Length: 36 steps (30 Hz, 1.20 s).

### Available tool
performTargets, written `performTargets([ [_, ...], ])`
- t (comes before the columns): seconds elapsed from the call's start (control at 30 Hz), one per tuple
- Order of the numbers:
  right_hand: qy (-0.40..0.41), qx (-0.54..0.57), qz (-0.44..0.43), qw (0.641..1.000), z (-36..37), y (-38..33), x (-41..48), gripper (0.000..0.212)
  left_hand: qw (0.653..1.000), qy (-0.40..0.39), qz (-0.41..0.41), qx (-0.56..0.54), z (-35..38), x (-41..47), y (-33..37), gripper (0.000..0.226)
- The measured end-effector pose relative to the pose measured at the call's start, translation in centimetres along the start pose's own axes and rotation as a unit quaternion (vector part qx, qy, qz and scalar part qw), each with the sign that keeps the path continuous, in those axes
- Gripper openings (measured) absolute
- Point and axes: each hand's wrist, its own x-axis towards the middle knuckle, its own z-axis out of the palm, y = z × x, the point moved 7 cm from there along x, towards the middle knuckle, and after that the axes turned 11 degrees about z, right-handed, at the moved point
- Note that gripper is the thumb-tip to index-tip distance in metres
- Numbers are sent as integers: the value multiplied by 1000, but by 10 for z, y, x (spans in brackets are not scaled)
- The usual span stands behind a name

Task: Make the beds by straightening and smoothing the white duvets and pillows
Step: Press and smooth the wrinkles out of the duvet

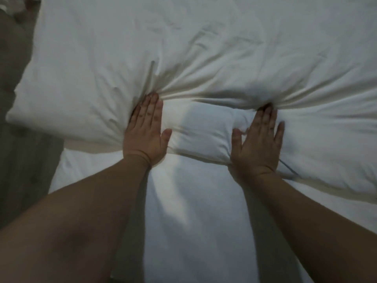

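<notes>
A thick white duvet lies across the bed and fills the upper part of the head view, its folded near edge running left to right. My left hand presses flat into that edge with straight fingers, and deep creases fan out from its fingertips. My right hand presses flat the same way about a forearm's length to the right, with its own fan of creases. Between the two hands the duvet bulges up in a puffy ridge. Below the duvet's edge the white sheet shows, smooth under my forearms.
The brownish floor runs along the left side of the bed. The duvet's left corner hangs out past the mattress edge. A bit of other white fabric shows at the top left corner.
</notes>
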Motion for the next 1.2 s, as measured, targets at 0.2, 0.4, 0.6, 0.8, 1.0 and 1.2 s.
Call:
performTargets([
  [0.2, -31, 23, -217, 975, 19, -177, -37, 80, 997, 10, 78, 24, -11, -20, -41, 69],
  [0.4, -29, -25, -219, 975, 33, -218, -42, 74, 995, 8, -95, 26, -8, -79, -193, 72],
  [0.6, -19, -28, -261, 965, 30, -263, -52, 75, 950, 46, -274, -141, 28, -106, -237, 75],
  [0.8, -6, 21, -267, 963, 41, -350, -64, 76, 936, 102, -306, -138, 28, -111, -239, 80],
  [1.0, 11, 45, -252, 967, 55, -359, -68, 78, 893, 154, -371, -203, 46, -122, -252, 75],
  [1.2, 22, 48, -245, 968, 62, -358, -65, 78, 791, 196, -500, -294, 57, -138, -266, 72],
])
